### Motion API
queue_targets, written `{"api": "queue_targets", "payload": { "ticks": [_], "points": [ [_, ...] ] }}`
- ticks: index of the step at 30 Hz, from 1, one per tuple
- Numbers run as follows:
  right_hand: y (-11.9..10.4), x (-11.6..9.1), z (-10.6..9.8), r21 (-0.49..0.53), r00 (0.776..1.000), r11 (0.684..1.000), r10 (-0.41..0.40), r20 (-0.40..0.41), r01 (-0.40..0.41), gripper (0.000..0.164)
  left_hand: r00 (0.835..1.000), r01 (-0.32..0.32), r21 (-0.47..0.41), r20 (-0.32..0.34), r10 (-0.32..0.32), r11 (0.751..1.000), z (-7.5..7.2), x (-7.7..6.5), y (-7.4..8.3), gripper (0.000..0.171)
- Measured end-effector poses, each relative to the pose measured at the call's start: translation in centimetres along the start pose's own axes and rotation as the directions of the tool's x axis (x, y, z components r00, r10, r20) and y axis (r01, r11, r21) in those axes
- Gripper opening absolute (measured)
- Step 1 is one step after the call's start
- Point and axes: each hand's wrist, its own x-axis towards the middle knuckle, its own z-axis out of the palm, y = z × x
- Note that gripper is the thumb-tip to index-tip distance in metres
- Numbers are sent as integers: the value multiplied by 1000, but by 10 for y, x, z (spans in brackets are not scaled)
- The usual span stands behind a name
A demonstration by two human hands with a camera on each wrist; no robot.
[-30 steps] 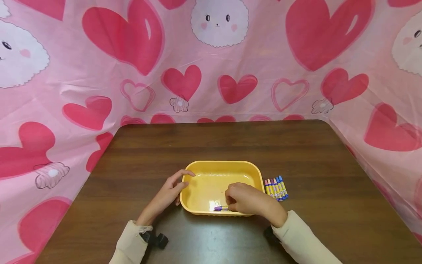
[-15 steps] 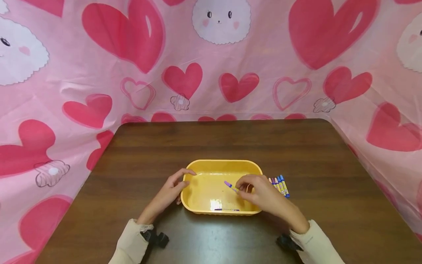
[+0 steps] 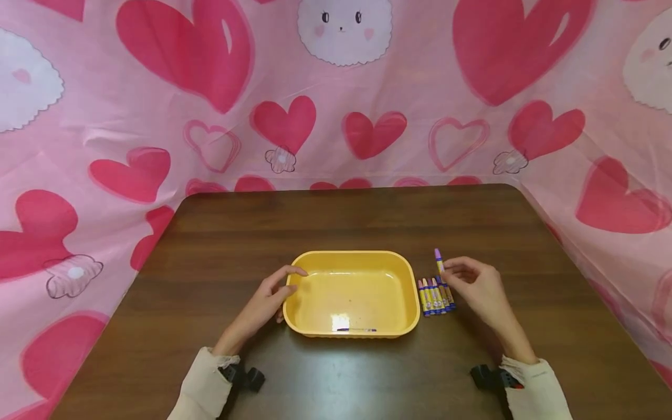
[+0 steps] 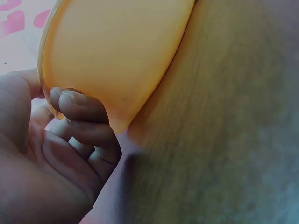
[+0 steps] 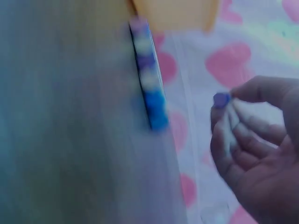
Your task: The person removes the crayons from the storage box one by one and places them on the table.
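My right hand (image 3: pixel 480 289) pinches a purple crayon (image 3: pixel 438 257) between thumb and fingers, above the right end of a row of crayons. In the right wrist view only the flat end of that crayon (image 5: pixel 221 100) shows. The row of crayons (image 3: pixel 433 298) lies side by side on the table, just right of a yellow plastic basin (image 3: pixel 301 265). At the basin's left end my left hand (image 3: pixel 269 294) holds the rim, some fingers curled against the outer wall. Inside the basin, along the near wall, lies another thin crayon (image 3: pixel 357 330), mostly hidden by the rim.
A dark wooden table (image 3: pixel 336 216) carries everything. Behind it and along its sides hangs a pink cloth (image 3: pixel 325 76) with hearts. Each wrist wears a small black camera, such as the one on the right wrist (image 3: pixel 488 376).
My right hand has lifted the purple crayon out of the basin and carried it right, past the basin's edge, over the row. My left hand has stayed at the rim.
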Motion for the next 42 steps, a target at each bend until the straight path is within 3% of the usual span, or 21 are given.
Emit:
{"api": "queue_targets", "payload": {
  "ticks": [3, 7, 11, 20, 25, 31, 34, 38, 42],
  "points": [
    [10, 1, -17, -214, 997, 975, 48, -68, -61, 13, 1000, -7, 3, 8, 7, 1000, 1, -1, 9, 30],
    [17, -2, -34, -336, 984, 931, 169, 56, -141, 14, 1000, 6, 2, 14, -6, 1000, 3, -3, 19, 30],
    [18, -2, -35, -337, 956, 928, 228, 184, -157, 18, 1000, 7, 5, 11, -7, 1000, 1, -1, 10, 31],
    [13, 0, -20, -285, 945, 947, 219, 243, -147, 23, 1000, -3, -3, -2, 3, 1000, -1, 1, -2, 28],
    [12, 0, -20, -279, 944, 951, 205, 258, -131, 22, 1000, -10, -1, 1, 10, 1000, 0, 1, 1, 28],
    [9, -2, -21, -298, 944, 943, 225, 241, -149, 20, 1000, 30, 12, 6, -30, 999, 3, -5, 27, 30],
    [8, -2, -22, -341, 964, 933, 185, 189, -113, 16, 999, 29, 9, 12, -30, 1000, 3, -7, 32, 30],
    [1, 0, -18, -363, 996, 932, 42, 81, -9, 9, 1000, 17, -1, 0, -17, 1000, 3, -8, 32, 30],
    [-20, 3, -3, -319, 991, 939, -107, 75, 126, 4, 1000, 6, -15, 13, -6, 1000, 4, -7, 31, 30]
  ]
}}
